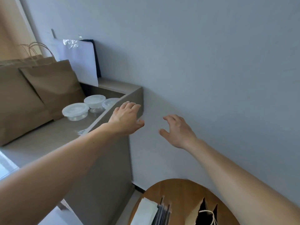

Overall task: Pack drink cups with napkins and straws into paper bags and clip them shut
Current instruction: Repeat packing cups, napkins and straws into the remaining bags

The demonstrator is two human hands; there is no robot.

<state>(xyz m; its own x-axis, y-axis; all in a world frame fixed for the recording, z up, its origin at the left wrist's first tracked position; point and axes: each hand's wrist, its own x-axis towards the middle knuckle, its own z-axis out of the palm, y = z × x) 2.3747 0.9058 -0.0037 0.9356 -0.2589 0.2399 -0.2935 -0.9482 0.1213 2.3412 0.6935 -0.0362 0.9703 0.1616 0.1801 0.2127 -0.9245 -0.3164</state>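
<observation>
Both arms reach forward toward a grey wall. My left hand (125, 118) hovers by the corner of a beige counter (48, 140), fingers spread, holding nothing. To its right my right hand (177, 130) is in the air before the wall, fingers loosely curved and empty. Three clear lidded cups (76, 111) stand on the counter near brown paper bags (53, 85) that lean there. Low in the view, a round wooden table (181, 190) carries white napkins (144, 211), dark wrapped straws (164, 211) and an open paper bag (206, 213) with a string handle.
A white sheet on a dark board (81, 62) leans on the wall behind the counter, with crumpled foil (70, 43) at its top. The counter's raised rim (129, 93) runs beside my left hand. Pale floor shows at the lower left.
</observation>
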